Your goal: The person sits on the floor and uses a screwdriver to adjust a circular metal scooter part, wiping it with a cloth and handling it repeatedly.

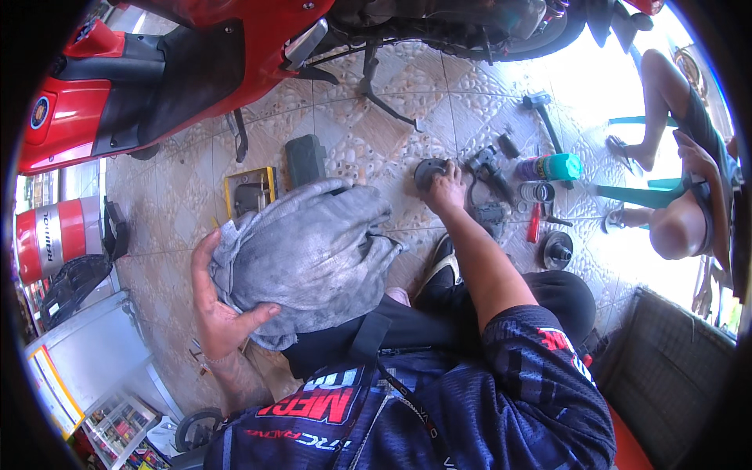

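My left hand (219, 317) grips the left edge of a grey, stained rag (313, 251), with the thumb along its near side. The rag hangs bunched over my lap. My right hand (446, 189) reaches down to the tiled floor, its fingers closed on a dark round metal part (428, 172). The undersides of those fingers are hidden. Just right of this hand lie dark engine parts (491, 172), a spray can with a teal cap (560, 167), a red-handled screwdriver (534, 223) and a round metal part (556, 251). Several rings (536, 193) sit by the can.
A red motorcycle (219, 55) stands along the far side, its stand (384, 98) reaching the floor. A hammer (543, 113), a dark green case (305, 160) and a yellow-edged box (251, 192) lie on the tiles. Another person (685, 211) sits at the right.
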The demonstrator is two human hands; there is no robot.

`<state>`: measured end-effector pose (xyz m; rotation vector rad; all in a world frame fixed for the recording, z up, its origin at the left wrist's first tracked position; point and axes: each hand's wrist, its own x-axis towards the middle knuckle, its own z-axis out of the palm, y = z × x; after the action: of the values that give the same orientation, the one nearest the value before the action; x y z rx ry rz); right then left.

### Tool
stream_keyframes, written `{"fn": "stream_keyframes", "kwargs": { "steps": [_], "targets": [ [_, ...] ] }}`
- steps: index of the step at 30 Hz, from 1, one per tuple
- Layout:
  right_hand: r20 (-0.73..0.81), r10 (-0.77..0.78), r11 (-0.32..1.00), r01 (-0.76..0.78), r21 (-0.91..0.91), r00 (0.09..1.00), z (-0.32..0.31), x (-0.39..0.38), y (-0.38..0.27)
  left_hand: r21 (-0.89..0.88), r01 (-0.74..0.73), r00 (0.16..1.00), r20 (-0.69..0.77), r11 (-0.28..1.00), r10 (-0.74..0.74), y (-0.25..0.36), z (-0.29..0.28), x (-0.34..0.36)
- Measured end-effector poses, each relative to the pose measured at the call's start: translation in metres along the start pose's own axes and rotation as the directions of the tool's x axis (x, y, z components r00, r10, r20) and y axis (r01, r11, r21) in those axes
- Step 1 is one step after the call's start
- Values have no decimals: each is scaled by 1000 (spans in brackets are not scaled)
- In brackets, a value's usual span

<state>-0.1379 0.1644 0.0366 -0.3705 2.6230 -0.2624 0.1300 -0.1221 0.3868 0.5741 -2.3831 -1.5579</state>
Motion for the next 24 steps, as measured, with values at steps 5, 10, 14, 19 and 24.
{"fn": "stream_keyframes", "kwargs": {
  "steps": [5, 10, 14, 19, 24],
  "targets": [
    [105, 2, 999, 3, -44, 994, -4, 4, 7, -18, 19, 1000, -15, 1000, -19, 2, 2, 0],
    [125, -19, 999, 16, 29, 992, -15, 3, 7, -4, -9, 1000, -4, 1000, 9, -5, -2, 0],
    [42, 9, 996, -12, 84, 999, -13, -4, 1, -11, -7, 1000, 2, 1000, 7, -10, -4, -3],
    [41, 22, 999, -21, -37, 999, -5, 3, -3, -10, -20, 1000, 5, 1000, 20, -10, -3, 0],
    [158, -83, 996, 85, -7, 984, -3, 24, 14, -49, -31, 1000, 0, 998, 31, -9, 0, 0]
  ]
}}
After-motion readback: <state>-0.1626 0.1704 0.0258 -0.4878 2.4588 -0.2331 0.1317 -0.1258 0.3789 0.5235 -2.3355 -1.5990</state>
